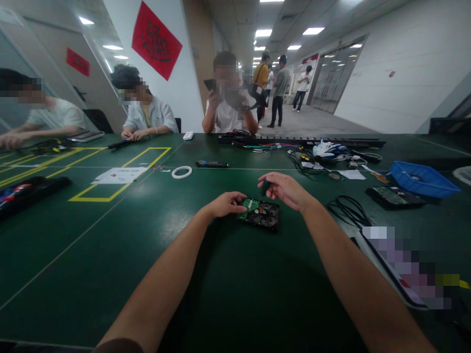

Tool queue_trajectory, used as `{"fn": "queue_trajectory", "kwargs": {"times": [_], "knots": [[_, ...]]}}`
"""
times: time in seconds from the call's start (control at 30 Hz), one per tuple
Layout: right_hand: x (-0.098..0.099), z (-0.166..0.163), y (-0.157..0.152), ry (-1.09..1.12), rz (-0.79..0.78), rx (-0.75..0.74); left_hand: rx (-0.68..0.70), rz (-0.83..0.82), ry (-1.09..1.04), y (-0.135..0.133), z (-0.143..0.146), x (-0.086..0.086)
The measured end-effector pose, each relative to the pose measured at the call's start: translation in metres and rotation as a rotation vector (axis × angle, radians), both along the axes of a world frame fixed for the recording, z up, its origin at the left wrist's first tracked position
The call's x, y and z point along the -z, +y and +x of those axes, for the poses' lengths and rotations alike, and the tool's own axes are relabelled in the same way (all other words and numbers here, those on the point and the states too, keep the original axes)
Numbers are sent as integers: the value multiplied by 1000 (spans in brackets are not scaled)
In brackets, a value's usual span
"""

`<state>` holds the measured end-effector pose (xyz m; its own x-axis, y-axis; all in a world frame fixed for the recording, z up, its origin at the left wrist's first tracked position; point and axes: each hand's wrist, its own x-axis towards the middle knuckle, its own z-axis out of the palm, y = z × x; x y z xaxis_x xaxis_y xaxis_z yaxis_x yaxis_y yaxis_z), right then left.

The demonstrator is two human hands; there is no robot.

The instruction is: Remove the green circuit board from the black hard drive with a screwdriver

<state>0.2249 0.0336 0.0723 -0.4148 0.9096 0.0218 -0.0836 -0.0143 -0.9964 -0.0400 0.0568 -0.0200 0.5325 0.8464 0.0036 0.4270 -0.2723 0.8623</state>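
Observation:
A hard drive point(270, 216) lies on the green table in front of me, its green circuit board point(251, 206) facing up. My left hand point(227, 204) grips the drive's left end, thumb over the board and fingers along the far edge. Pinched in the fingers of my right hand point(285, 190) is a dark-handled screwdriver point(265, 187), held nearly upright. Its shaft points down at the board, close to the middle of the drive. Whether the tip sits in a screw is too small to tell.
On the right are a second drive point(395, 196), a blue tray point(423, 179), a coiled black cable point(348, 210) and a tablet-like device point(393, 269). A white tape roll point(182, 172) and a dark pen-like tool point(212, 163) lie farther off. People sit across the table.

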Motion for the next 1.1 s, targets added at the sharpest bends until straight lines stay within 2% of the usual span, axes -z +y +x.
{"fn": "queue_trajectory", "kwargs": {"times": [0.4,0.67,0.9,1.1], "knots": [[4,0,0,66,-24,-29,8,14,-4,0,0,1],[-3,0,-3,-55,22,14,6,6,3,-2,0,-1],[1,1,2,-76,53,90,2,20,13,-1,0,-1],[-2,0,-3,-65,47,46,-7,16,13,-1,0,-2]]}}
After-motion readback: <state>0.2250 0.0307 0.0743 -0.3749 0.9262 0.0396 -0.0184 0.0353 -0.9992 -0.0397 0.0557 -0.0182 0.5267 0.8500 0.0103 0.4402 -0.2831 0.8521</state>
